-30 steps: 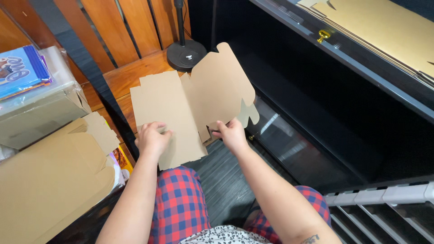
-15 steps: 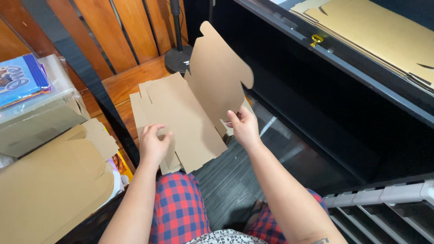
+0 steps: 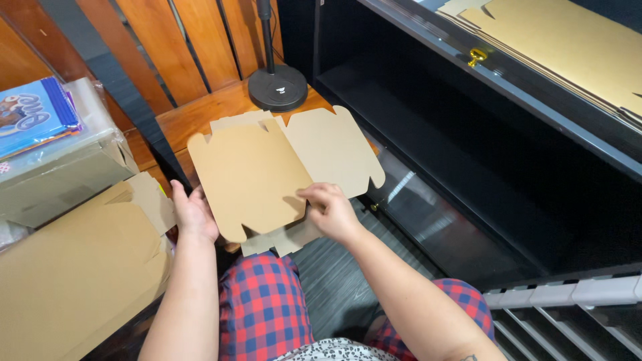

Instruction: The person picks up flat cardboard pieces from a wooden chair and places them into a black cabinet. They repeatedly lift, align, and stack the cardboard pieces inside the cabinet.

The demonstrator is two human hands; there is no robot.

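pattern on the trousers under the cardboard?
Red and blue plaid trousers, clearest in the head view, just below the flat cardboard blank.

You sit before a reddish wooden slatted wall point(image 3: 200, 47), with a wooden bench point(image 3: 200, 117) carrying a round black stand base point(image 3: 277, 87). A black shelf unit point(image 3: 468, 134) stands to your right over dark floor point(image 3: 334, 281).

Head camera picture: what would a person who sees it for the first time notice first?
First, the flat die-cut cardboard sheet in the middle, held over the lap between both hands: the left hand at its left edge, the right hand pressing its lower middle. Next, the red and blue checked trousers below it. Then the stack of similar cardboard sheets on the black shelf at upper right.
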